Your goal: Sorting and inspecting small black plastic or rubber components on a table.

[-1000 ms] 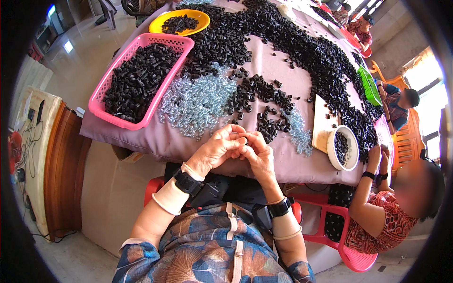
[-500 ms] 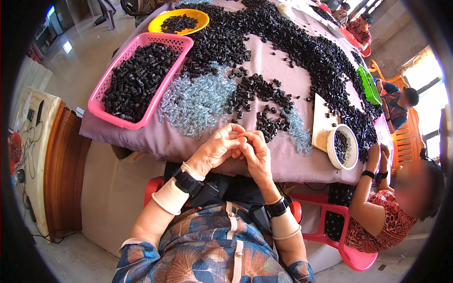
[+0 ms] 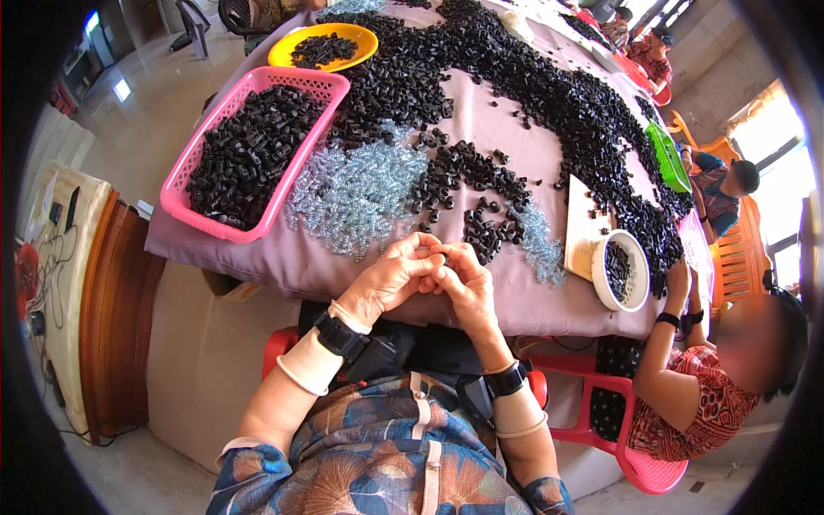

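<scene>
My left hand [image 3: 390, 281] and my right hand [image 3: 468, 290] meet at the fingertips over the near edge of the table. Both are closed in a pinch. A tiny dark spot shows between the fingertips, but what they hold is mostly hidden and too small to name. Just beyond my hands lie loose small black plastic pieces [image 3: 493, 230]. A heap of small, shiny, clear-bluish pieces [image 3: 356, 202], coil-like in look, spreads to the left of them. A smaller patch of the same bluish pieces [image 3: 542, 249] lies to the right.
A pink basket [image 3: 172, 193] full of black pieces stands left, with a yellow plate [image 3: 360, 43] behind it. On the right are a white bowl [image 3: 639, 279], a pale board [image 3: 579, 227] and a green basket [image 3: 665, 154]. A co-worker [image 3: 695, 386] sits at right; others sit farther back.
My fingers have shifted slightly against each other, still pinched together in the same place. The view has tilted a little. Nothing on the table has visibly moved.
</scene>
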The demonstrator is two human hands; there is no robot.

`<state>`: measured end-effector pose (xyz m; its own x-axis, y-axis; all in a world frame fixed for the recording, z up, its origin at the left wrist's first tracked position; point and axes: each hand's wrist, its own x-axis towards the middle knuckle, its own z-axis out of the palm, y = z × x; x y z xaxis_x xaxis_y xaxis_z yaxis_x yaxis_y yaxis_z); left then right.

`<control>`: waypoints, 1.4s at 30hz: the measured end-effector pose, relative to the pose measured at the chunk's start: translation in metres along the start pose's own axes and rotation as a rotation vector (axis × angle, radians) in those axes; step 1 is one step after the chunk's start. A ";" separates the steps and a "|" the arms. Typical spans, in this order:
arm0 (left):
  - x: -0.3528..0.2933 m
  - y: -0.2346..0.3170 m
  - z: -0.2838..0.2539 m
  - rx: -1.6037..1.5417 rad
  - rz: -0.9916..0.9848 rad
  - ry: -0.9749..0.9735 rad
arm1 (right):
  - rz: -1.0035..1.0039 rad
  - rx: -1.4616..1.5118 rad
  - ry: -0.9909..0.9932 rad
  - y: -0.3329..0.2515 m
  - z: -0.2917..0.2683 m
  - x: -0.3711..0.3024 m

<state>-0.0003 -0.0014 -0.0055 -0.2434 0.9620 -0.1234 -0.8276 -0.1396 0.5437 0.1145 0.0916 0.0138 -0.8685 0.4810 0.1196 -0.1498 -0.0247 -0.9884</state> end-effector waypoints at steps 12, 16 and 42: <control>-0.001 0.001 0.006 0.028 0.022 0.035 | -0.039 -0.091 0.069 0.000 0.008 0.000; -0.002 0.001 0.007 -0.013 0.034 0.048 | -0.036 -0.074 0.088 -0.002 0.010 -0.001; 0.002 -0.005 -0.005 -0.015 0.043 0.001 | 0.022 0.027 0.052 -0.003 0.004 0.000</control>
<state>0.0005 -0.0001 -0.0124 -0.2795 0.9549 -0.1006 -0.8238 -0.1847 0.5360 0.1128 0.0883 0.0175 -0.8460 0.5252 0.0917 -0.1437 -0.0590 -0.9879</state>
